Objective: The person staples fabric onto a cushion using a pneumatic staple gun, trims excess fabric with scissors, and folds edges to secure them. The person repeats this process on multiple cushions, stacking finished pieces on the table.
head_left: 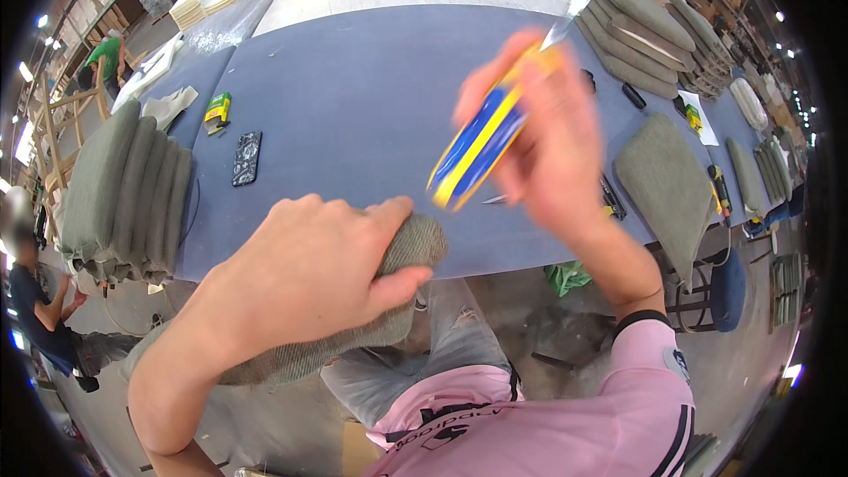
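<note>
My left hand (309, 265) grips the end of a grey-green fabric cushion (309, 358), thumb on the near side and fingers over the top. This cushion lies across my lap, partly under my left forearm. Above the table, my right hand (556, 132), blurred by motion, is closed around a knife with a blue and yellow striped handle (481, 146). Its long, shiny blade points up and away from me, toward the far right. The knife is apart from the cushion.
Stacked grey-green cushions stand at the left (124, 194) and far right (632, 35) of the blue table (327, 79). A phone (247, 158) and small yellow-green box (217, 112) lie left; a loose cushion (662, 177) overhangs the right edge. Other people work farther off.
</note>
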Available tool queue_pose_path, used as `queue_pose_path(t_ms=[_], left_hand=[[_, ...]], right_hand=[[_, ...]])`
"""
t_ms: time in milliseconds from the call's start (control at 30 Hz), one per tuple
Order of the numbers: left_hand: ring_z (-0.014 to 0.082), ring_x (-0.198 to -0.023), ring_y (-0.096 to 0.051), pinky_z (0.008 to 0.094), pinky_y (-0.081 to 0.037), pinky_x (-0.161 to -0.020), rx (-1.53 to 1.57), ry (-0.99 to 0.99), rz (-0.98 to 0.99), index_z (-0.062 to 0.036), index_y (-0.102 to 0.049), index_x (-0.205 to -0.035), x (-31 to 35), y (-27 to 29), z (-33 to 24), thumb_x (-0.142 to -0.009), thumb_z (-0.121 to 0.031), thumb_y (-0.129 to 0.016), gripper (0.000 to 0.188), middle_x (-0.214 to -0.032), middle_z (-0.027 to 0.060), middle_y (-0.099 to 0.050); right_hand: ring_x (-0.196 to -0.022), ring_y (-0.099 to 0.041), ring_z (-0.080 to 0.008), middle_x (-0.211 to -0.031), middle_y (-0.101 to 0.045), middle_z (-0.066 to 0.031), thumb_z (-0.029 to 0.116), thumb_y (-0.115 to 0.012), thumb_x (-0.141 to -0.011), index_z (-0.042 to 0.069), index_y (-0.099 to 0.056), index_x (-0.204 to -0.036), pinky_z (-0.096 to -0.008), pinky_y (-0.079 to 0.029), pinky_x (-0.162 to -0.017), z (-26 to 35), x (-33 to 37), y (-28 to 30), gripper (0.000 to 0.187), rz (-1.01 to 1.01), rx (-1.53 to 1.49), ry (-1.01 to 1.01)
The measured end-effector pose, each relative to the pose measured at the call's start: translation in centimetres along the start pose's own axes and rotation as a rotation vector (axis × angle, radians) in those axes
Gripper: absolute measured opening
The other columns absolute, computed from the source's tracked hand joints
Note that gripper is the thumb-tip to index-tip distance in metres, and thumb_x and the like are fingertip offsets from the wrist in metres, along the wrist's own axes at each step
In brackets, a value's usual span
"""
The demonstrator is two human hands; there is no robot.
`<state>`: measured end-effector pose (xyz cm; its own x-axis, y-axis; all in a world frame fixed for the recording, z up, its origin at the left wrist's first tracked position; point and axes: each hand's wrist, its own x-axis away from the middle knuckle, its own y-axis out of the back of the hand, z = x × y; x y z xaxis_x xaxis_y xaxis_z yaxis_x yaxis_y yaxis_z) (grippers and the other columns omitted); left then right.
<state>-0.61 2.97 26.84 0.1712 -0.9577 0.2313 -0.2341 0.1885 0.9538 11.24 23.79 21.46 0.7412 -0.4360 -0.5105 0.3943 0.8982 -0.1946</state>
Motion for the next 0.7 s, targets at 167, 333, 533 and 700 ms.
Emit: queue_pose_path(t_ms=[167,333,533,700], left_hand=[[0.0468,-0.077,-0.071,0.0535,-0.058,-0.074,0.027,-0.038,-0.087,-0.0004,-0.067,-0.132,-0.6,-0.2,1.4,-0.1,-0.044,-0.07,0.055,-0.078,0.0236,-0.073],[0.047,-0.081,-0.072,0.0539,-0.057,-0.078,0.002,-0.034,-0.163,0.0009,-0.071,-0.124,-0.8,-0.9,2.2,-0.1,-0.046,-0.069,0.053,-0.081,0.0248,-0.073],[0.0494,-0.088,-0.072,0.0547,-0.057,-0.085,0.064,-0.014,-0.078,0.0028,-0.073,-0.111,-2.4,0.2,3.1,-0.101,-0.05,-0.065,0.054,-0.087,0.0258,-0.075],[0.0488,-0.093,-0.072,0.0562,-0.056,-0.087,0.07,0.007,-0.097,0.0018,-0.073,-0.108,-2.6,0.6,3.2,-0.101,-0.052,-0.063,0.055,-0.092,0.0283,-0.075]], right_hand=[[-0.067,-0.056,-0.0126,-0.11,-0.07,-0.0129,0.037,-0.048,-0.117,0.008,-0.057,-0.13,-0.0287,-0.055,-0.069,2.7,-1.0,1.1,0.033,-0.135,0.071,0.36],[-0.085,-0.061,-0.0171,-0.117,-0.066,-0.0144,0.038,-0.046,-0.118,0.006,-0.054,-0.134,-0.0322,-0.058,-0.078,4.4,-1.0,1.2,0.037,-0.086,0.268,0.458],[-0.106,-0.066,-0.0224,-0.125,-0.061,-0.0161,0.041,-0.045,-0.118,0.004,-0.051,-0.14,-0.0365,-0.062,-0.089,3.8,1.4,0.7,0.043,0.024,0.377,0.546],[-0.1,-0.07,-0.0245,-0.113,-0.068,-0.0202,0.045,-0.04,-0.117,0.0,-0.051,-0.136,-0.0343,-0.067,-0.082,6.9,0.5,0.8,0.05,-0.328,0.116,0.601]])
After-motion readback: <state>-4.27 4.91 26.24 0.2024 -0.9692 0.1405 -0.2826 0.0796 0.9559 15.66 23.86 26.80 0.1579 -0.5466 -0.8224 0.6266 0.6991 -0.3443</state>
